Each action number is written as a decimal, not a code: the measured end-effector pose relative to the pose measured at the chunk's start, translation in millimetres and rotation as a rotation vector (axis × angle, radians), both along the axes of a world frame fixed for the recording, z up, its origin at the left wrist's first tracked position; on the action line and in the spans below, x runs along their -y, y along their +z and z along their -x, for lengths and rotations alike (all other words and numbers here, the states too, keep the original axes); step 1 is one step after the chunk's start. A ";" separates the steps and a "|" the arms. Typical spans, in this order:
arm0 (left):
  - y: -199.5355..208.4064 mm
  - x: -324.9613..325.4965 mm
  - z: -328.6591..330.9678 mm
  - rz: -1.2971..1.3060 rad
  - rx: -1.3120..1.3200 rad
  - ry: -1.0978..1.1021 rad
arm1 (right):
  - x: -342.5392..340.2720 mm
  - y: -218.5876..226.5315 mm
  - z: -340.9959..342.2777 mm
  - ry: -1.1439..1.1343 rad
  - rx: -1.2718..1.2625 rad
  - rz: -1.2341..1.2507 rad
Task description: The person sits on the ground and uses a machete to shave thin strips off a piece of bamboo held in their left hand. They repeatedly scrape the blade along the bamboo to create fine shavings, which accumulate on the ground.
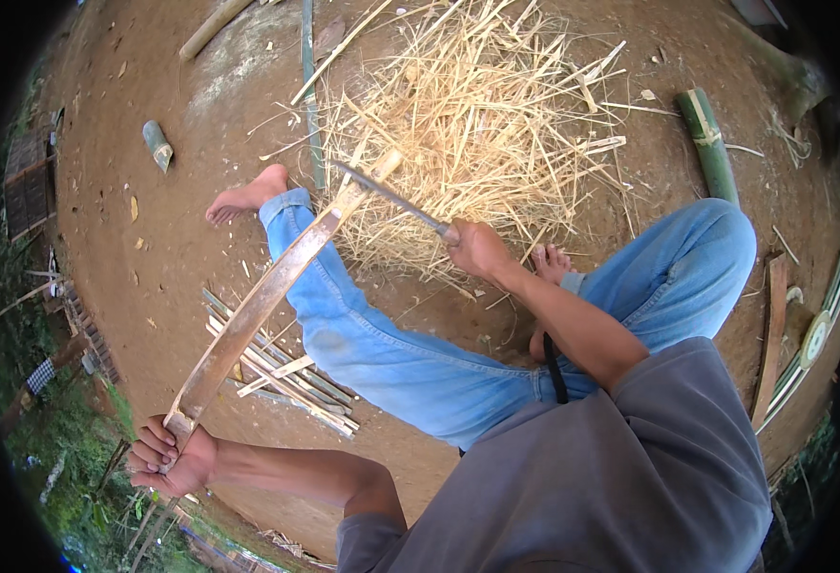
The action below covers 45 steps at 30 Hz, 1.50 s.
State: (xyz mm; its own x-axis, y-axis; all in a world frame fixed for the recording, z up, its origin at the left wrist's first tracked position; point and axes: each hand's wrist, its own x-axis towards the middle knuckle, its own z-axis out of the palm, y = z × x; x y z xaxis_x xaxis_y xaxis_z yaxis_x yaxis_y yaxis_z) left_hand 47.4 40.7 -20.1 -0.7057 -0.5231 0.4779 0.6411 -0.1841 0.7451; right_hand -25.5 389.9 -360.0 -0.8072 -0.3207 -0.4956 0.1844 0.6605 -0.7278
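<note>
A long brown bamboo slat (260,304) slants across my outstretched left leg, its far end pale and freshly bared. My left hand (177,458) is closed around the near end at the lower left, fingers wrapped over it. In my right hand (482,252) is a knife (396,199), gripped by its handle, which the fist mostly hides. The narrow dark blade points up and left and crosses the slat's pale far end. Just beyond, a heap of thin bamboo shavings (468,134) lies on the ground.
Several split bamboo strips (291,377) lie left of my leg. Green bamboo pieces lie at the right (709,143) and left (157,145). A thin bamboo pole (309,86) runs beside the shavings. A brown wooden board (771,334) rests at the far right, beyond my bent right knee.
</note>
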 end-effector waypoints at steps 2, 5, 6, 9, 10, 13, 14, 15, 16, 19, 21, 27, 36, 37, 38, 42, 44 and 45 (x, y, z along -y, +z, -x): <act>0.5 1.9 0.6 0.010 0.016 0.038 | -17.7 -9.9 15.1 -0.061 0.139 -0.030; -0.3 -0.5 0.4 0.011 0.011 0.045 | -11.9 -19.2 9.4 -0.086 0.078 0.003; 0.1 -0.1 1.8 0.008 0.019 0.044 | -9.2 -22.2 5.7 -0.053 0.052 -0.003; 6.2 -1.0 2.4 0.012 0.055 0.101 | -12.4 -35.1 13.0 -0.139 0.115 -0.027; 4.7 2.6 1.1 0.014 0.068 0.129 | -13.9 -30.3 21.1 -0.140 0.159 -0.019; -2.6 14.3 -6.0 -0.001 0.082 0.246 | 0.5 -1.6 13.9 -0.068 0.153 0.049; -2.0 14.9 -4.5 -0.015 0.088 0.278 | 9.5 8.1 3.8 0.011 0.053 0.089; -1.8 15.8 -2.6 -0.028 0.094 0.310 | 13.3 14.0 0.0 0.091 -0.046 0.127; 1.4 14.3 -1.5 -0.039 0.109 0.342 | 12.8 10.8 -2.4 0.080 -0.054 0.096; 4.4 13.8 6.1 -0.031 0.119 0.336 | -4.0 -18.8 16.7 -0.203 0.168 -0.013; 6.1 17.2 8.5 -0.014 0.108 0.314 | -10.2 -18.1 18.9 -0.096 0.139 -0.010; 3.3 11.6 18.1 -0.060 0.131 0.384 | -21.2 -33.7 19.8 -0.165 0.102 -0.125; 22.9 25.6 11.3 0.009 0.069 0.053 | -40.1 -18.9 22.0 -0.101 0.074 -0.136; 33.8 28.8 7.2 0.033 0.033 -0.036 | -39.9 -9.0 26.8 -0.099 0.061 -0.158; 44.9 31.5 2.0 0.032 -0.008 -0.128 | -38.2 0.3 29.3 -0.095 0.048 -0.180; 95.6 31.6 2.6 0.060 -0.069 -0.387 | -30.6 17.8 37.9 -0.054 -0.201 -0.160; 121.7 26.4 7.9 0.033 -0.045 -0.529 | -19.4 53.2 37.4 0.074 -0.349 -0.047; 137.8 23.4 10.0 0.022 -0.028 -0.598 | -6.6 72.1 32.4 0.193 -0.436 0.009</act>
State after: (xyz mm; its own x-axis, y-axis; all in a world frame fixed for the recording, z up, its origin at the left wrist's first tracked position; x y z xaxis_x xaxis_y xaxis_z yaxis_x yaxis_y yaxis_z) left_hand 37.3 17.3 117.7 -0.8617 -0.0291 0.5066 0.4504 -0.5035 0.7373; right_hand -57.9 396.5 -288.0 -0.8647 -0.4876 -0.1206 -0.2646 0.6463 -0.7157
